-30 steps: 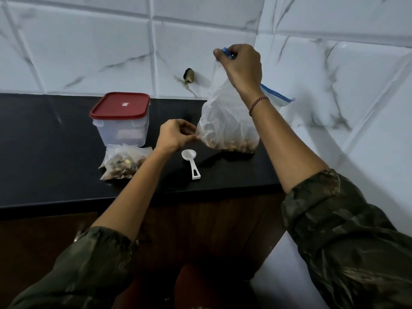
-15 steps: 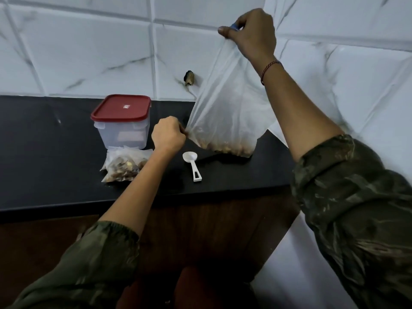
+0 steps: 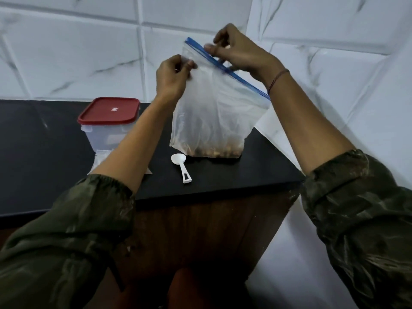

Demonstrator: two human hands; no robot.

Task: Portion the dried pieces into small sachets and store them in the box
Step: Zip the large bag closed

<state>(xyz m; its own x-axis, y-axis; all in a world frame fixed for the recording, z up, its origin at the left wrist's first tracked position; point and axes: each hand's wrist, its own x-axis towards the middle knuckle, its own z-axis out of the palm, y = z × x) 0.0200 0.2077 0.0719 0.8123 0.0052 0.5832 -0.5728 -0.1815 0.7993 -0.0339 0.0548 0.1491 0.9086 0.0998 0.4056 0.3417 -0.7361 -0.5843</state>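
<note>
Dark camouflage sleeves (image 3: 73, 230), red wrist thread (image 3: 277, 80)

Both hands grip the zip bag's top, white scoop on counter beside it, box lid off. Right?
No: head view shows the red lid on the box. The left hand and right hand grip the zip bag top; white scoop on the counter beside it.

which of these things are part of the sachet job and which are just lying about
In the job: zip bag, held at its top by left hand and right hand; dried pieces inside it; white scoop; red-lidded box; sachets in front of it.
Just there: black counter; thread bracelet; wall tiles.
</note>
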